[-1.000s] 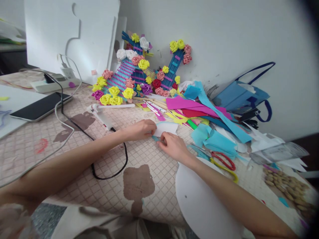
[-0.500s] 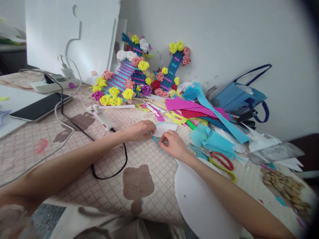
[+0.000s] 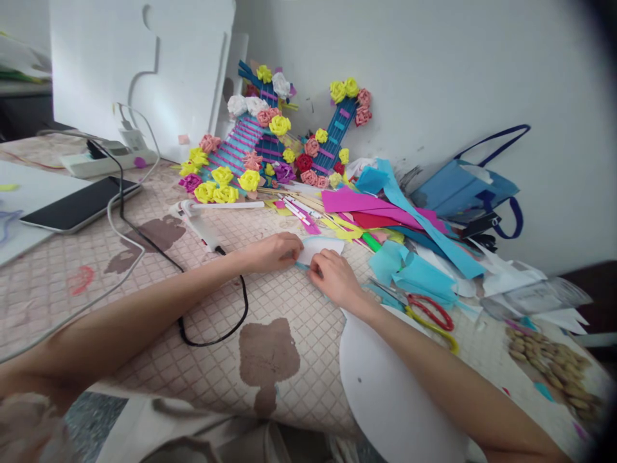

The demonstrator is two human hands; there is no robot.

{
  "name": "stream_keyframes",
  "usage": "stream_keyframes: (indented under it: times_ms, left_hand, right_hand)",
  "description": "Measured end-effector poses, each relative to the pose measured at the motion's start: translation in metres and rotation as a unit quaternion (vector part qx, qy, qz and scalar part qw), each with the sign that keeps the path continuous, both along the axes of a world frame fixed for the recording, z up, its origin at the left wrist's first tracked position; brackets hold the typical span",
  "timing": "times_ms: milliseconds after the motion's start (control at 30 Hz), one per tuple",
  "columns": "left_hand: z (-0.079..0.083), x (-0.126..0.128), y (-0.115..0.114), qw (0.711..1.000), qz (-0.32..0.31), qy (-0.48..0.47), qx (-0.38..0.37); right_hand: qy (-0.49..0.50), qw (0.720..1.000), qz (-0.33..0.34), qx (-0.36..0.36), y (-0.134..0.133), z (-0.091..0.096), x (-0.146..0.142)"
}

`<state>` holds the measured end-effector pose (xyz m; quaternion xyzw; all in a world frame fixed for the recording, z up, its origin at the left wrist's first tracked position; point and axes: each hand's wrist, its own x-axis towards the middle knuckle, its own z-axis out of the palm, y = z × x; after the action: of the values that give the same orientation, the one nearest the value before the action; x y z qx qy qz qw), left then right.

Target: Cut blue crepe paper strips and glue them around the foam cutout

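Between my hands lies a small white piece of paper edged with light blue paper. My left hand pinches its left end, fingers closed at the blue edge. With curled fingers, my right hand presses on the near edge of the same piece; the fingertips are partly hidden. A large rounded white sheet lies under my right forearm. Scissors with red and yellow handles rest to the right of that arm. Beyond my left forearm lies a white glue gun, its black cord looping on the table.
Decorations with paper flowers lean at the back wall. Coloured paper strips and blue crepe paper pile up at right, near a blue bag. Peanuts lie at far right. A tablet and power strip are at left.
My right hand has turned slightly and its fingers now lie flatter over the near edge. The blue strip beneath it shows less. My left hand stays nearly in place.
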<state>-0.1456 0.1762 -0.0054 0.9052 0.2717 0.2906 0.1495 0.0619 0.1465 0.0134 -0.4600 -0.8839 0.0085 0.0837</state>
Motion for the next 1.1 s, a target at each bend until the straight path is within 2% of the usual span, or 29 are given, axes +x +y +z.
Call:
stream_keyframes:
  times_ms: [200, 500, 733, 867, 1100]
  left_hand:
    - [-0.001, 0.000, -0.001, 1.000, 0.007, 0.004, 0.003]
    - [0.001, 0.009, -0.005, 0.997, 0.056, 0.048, 0.017]
    - [0.003, 0.012, -0.007, 0.996, 0.068, 0.049, 0.001]
    - [0.004, 0.013, -0.007, 0.996, 0.072, 0.057, 0.004]
    - [0.005, 0.020, -0.012, 0.988, 0.117, 0.100, 0.032]
  right_hand:
    - [-0.021, 1.000, -0.020, -0.008, 0.004, 0.002, 0.004]
    - [-0.008, 0.999, -0.018, -0.028, 0.008, 0.005, 0.007]
    - [-0.027, 0.999, -0.010, -0.029, 0.007, 0.008, 0.008]
    - [-0.070, 0.997, -0.016, -0.001, 0.006, 0.007, 0.005]
    - [-0.139, 0.989, -0.022, 0.051, 0.000, 0.008, -0.002]
